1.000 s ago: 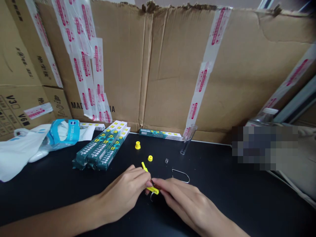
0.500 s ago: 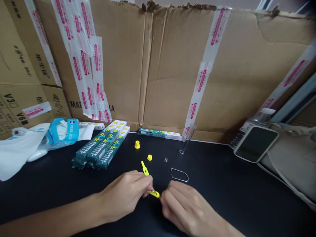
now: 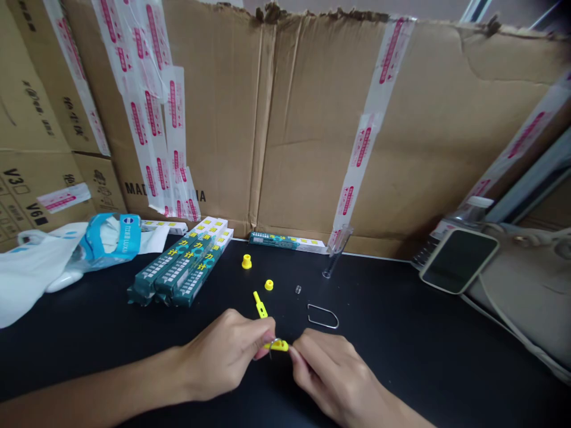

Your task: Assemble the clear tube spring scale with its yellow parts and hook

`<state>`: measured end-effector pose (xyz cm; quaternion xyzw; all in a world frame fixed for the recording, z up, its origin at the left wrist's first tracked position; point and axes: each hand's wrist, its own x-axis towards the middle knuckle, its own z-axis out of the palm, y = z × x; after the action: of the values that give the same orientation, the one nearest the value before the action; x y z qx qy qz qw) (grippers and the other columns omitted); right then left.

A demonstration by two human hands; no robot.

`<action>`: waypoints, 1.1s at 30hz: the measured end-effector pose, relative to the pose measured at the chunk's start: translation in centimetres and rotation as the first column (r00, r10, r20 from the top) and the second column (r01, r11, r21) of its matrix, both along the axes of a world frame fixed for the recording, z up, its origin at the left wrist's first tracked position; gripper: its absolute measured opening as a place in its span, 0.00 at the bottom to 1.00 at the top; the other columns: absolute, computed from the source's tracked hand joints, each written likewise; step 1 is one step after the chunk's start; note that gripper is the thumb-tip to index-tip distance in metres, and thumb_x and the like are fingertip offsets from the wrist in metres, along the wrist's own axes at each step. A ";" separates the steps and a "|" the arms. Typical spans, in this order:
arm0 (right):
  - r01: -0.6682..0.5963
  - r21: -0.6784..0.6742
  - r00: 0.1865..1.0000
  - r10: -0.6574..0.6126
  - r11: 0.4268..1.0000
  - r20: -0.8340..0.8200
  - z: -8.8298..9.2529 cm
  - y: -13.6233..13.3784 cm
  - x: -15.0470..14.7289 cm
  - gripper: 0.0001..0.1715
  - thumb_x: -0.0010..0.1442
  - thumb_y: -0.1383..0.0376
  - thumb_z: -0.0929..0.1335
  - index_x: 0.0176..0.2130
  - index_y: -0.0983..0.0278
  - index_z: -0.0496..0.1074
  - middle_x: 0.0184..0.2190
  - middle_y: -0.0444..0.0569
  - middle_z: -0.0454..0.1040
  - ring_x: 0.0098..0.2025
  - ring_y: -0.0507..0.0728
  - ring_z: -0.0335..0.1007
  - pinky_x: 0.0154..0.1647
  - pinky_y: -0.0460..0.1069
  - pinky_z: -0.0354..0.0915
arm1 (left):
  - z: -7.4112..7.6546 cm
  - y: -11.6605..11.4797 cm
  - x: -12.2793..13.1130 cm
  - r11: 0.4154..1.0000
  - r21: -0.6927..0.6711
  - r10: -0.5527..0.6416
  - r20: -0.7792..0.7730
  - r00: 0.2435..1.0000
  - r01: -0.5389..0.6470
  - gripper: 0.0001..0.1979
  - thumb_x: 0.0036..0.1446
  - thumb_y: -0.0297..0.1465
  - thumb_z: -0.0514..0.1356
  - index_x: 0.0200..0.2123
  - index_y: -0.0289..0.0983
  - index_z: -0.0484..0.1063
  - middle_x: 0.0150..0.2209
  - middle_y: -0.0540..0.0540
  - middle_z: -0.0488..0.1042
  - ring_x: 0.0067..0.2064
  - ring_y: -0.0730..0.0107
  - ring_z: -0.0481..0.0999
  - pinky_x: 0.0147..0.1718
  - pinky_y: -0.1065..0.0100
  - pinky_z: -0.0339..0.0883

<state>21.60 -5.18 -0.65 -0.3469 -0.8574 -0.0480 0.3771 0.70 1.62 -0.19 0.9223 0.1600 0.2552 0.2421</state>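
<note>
My left hand point(image 3: 234, 351) is closed, pinching a small yellow plastic piece point(image 3: 281, 345). A curved metal hook point(image 3: 275, 341) loops across that piece, partly hidden by my fingers. My right hand point(image 3: 332, 368) is closed in a pinch at the piece's right end; anything between those fingertips is hidden. Just beyond my left fingers is a yellow slotted rod point(image 3: 260, 304), its near end covered by the hand. Farther back stand a small yellow cap point(image 3: 269, 285) and a yellow flanged plug point(image 3: 247, 261). A bent wire loop point(image 3: 323, 316) and a small spring point(image 3: 298, 289) lie beyond my right hand.
A clear tube point(image 3: 336, 252) leans at the back. Green-and-white boxes point(image 3: 182, 261) lie left, beside a blue tissue pack point(image 3: 111, 238). Another such box point(image 3: 288, 241) lies along the cardboard wall point(image 3: 312, 119). At right are a phone point(image 3: 459, 261), a bottle point(image 3: 473, 214) and a grey bag point(image 3: 530, 291).
The yellow piece has turned slightly between my fingers, and more of the metal hook's curve shows across it. Both hands stay in nearly the same place.
</note>
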 end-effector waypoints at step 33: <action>-0.124 -0.127 0.992 0.125 0.984 0.001 0.6 0.3 0.8 0.19 0.74 0.68 0.56 0.33 0.63 0.67 0.25 0.48 0.71 0.25 0.53 0.65 0.25 0.46 0.63 | 0.4 -0.6 -0.5 0.985 0.152 -0.061 -0.102 0.993 0.076 0.10 0.54 0.19 0.49 0.34 0.41 0.58 0.25 0.54 0.73 0.22 0.72 0.73 0.24 0.72 0.59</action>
<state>22.42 -4.89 -0.07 -0.3158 -0.8803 0.0288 0.3529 0.23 0.98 0.20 0.9546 0.1192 0.2136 0.1699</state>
